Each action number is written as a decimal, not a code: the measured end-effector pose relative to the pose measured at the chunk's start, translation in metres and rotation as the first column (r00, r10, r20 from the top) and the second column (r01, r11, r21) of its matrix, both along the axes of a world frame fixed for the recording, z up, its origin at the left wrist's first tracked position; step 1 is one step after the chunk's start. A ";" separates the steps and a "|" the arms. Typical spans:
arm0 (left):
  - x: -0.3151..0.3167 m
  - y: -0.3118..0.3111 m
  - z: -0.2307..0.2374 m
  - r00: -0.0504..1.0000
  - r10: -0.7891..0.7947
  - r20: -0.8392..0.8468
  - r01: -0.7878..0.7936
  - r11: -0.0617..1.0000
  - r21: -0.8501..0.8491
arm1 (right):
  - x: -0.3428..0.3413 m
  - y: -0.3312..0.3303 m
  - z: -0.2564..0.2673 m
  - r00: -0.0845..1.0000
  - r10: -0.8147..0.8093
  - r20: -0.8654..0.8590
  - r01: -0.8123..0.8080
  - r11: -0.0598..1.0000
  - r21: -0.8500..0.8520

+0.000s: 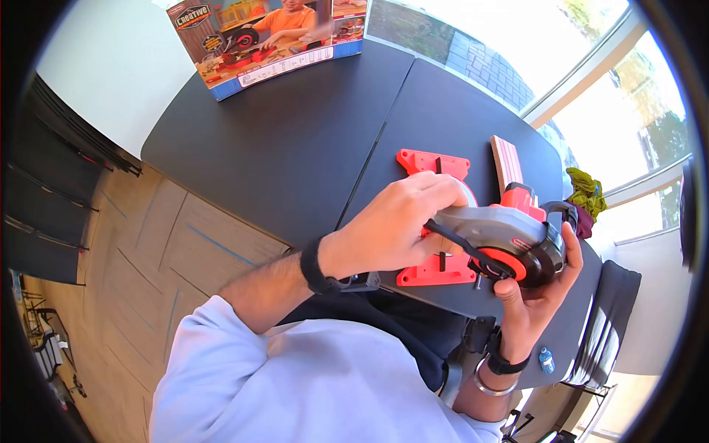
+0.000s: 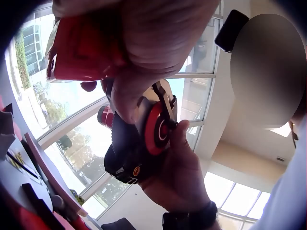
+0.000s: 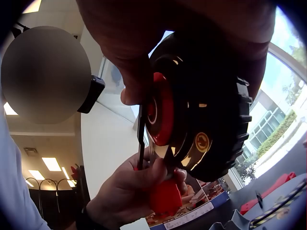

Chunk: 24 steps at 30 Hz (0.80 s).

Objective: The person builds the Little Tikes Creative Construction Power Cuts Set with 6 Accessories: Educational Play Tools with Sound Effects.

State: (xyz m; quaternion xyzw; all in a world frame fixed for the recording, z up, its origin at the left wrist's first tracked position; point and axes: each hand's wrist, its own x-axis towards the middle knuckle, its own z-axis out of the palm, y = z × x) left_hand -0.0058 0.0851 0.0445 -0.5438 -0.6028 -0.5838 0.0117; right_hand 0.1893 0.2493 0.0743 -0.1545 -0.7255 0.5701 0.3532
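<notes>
A grey, black and red toy power saw (image 1: 509, 240) is held in both hands above the table. My left hand (image 1: 413, 221) grips its left end, with the thumb and fingers around the grey body. In the right wrist view, a red piece (image 3: 164, 196) also shows in that hand's grasp. My right hand (image 1: 543, 299) holds the black round end, its thumb beside the red disc (image 2: 157, 128) and its fingers behind the housing. A thin black lever (image 1: 454, 238) runs along the near side to the disc. Under the left hand lies a red plastic base (image 1: 436, 276), partly hidden.
The dark folding table (image 1: 281, 162) has a seam across it. A striped board (image 1: 507, 161) lies beyond the saw. The printed toy box (image 1: 273, 44) stands at the far left. Olive cloth (image 1: 586, 190) lies at the right edge, and a small blue bottle (image 1: 546, 360) is nearer me.
</notes>
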 end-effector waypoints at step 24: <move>-0.036 -0.005 -0.024 0.970 -0.073 0.231 0.184 0.841 -0.508 | -0.047 0.071 0.060 0.918 0.254 0.305 -0.393 0.681 0.618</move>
